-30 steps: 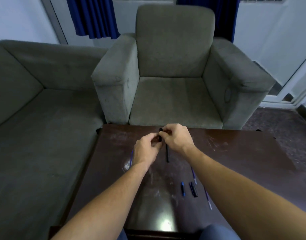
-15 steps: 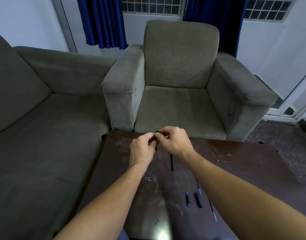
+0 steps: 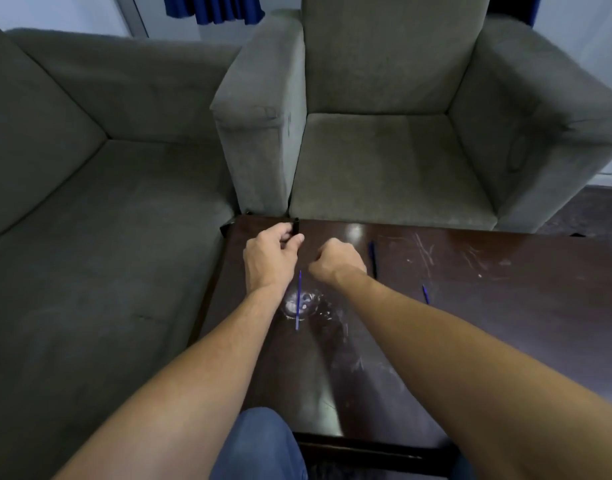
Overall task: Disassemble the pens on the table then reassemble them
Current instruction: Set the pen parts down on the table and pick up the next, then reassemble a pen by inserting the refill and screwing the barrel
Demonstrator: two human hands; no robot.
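I see my left hand [image 3: 270, 258] pinching a slim black plastic pen barrel [image 3: 296, 226], long axis running away from me, while my right hand [image 3: 339, 262] curls its fingers, hold unclear.

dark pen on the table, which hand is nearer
Right. The right hand is just left of the dark pen; the left hand is farther left, gripping a black pen piece.

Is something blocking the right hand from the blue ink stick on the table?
Nothing visible does. The blue ink stick lies on the table, just nearer the person than the right hand. The left hand holds a black pen piece off to the side, not across the path.
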